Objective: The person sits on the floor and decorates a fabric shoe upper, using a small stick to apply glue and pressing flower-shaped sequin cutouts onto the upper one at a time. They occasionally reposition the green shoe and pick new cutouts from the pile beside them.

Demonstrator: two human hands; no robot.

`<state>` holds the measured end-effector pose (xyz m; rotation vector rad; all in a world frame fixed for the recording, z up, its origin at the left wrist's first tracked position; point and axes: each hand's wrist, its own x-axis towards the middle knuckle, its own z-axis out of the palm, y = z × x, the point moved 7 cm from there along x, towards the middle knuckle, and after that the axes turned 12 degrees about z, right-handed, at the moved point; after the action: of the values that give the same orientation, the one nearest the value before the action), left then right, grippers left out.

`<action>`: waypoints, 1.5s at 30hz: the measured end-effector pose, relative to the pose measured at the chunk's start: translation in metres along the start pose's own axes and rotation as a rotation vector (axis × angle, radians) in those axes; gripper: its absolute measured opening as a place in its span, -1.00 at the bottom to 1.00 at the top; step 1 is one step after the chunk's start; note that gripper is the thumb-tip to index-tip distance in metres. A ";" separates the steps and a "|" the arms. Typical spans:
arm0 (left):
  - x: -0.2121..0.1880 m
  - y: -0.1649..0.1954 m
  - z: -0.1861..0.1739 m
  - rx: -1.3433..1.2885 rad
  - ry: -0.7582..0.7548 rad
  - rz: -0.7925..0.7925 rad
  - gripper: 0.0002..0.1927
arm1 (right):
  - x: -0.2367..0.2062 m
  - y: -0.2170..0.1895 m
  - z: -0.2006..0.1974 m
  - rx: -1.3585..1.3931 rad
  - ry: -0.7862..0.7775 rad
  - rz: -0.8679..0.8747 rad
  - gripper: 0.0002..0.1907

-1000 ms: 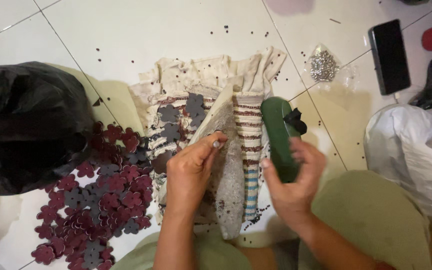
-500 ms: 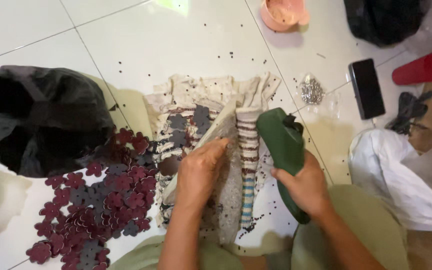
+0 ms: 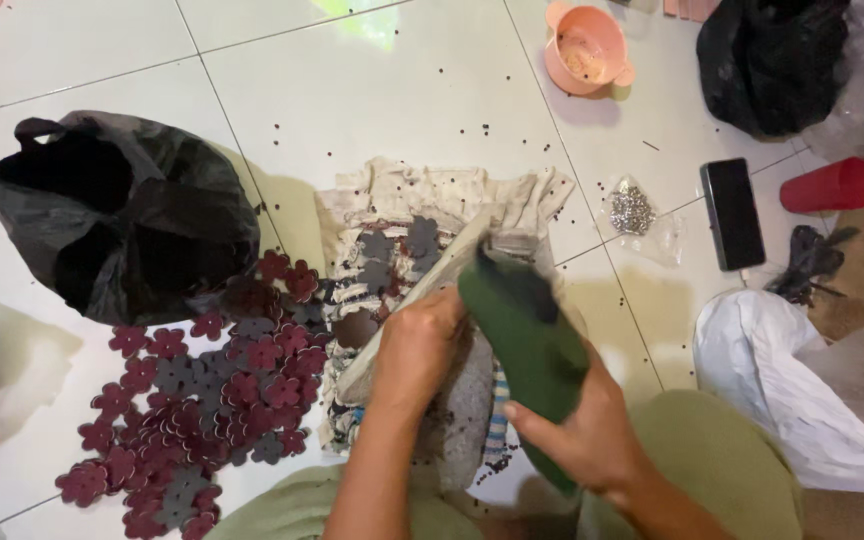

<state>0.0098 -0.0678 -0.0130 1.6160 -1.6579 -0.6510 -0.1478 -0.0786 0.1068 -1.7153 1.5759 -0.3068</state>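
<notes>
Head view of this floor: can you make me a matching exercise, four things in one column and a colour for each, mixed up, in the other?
Things:
1. small bowl at the top
2. tool in the right hand
3. plastic bag on the left
4. flower-shaped pieces heaped on the floor

Colours:
A. dark green
B. maroon and grey
C. pink
D. black

Pairs: 1-C, 2-A, 3-D, 4-B. The tool is blurred in the picture, so only its colour is sure. The left hand presses on the cloth beside it.

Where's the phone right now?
In the head view, the black phone lies on the tiled floor upper right, between the bag of silver beads and the red cup.
</notes>
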 end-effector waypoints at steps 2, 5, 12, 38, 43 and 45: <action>0.000 0.000 0.000 0.004 -0.009 0.001 -0.86 | -0.008 0.046 0.000 -0.057 0.024 -0.042 -0.17; -0.003 0.005 -0.012 -0.077 0.149 0.058 -0.77 | -0.022 0.088 -0.025 -0.134 -0.017 -0.003 -0.21; -0.001 0.005 -0.015 -0.101 0.192 0.085 -0.72 | -0.028 -0.043 -0.100 0.004 0.277 -0.411 -0.17; 0.000 -0.002 -0.027 -0.205 0.157 -0.049 -0.80 | 0.023 0.129 0.017 0.166 0.201 0.290 -0.42; 0.007 0.003 -0.035 -0.216 0.151 -0.053 -0.80 | 0.040 0.103 0.008 -0.257 0.465 0.236 -0.32; 0.007 0.006 -0.036 -0.254 0.137 -0.060 -0.79 | 0.017 0.060 0.009 -0.576 0.901 -0.284 -0.12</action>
<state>0.0343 -0.0697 0.0146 1.4956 -1.3735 -0.7324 -0.1831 -0.0870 0.0559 -2.4507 2.1860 -0.9436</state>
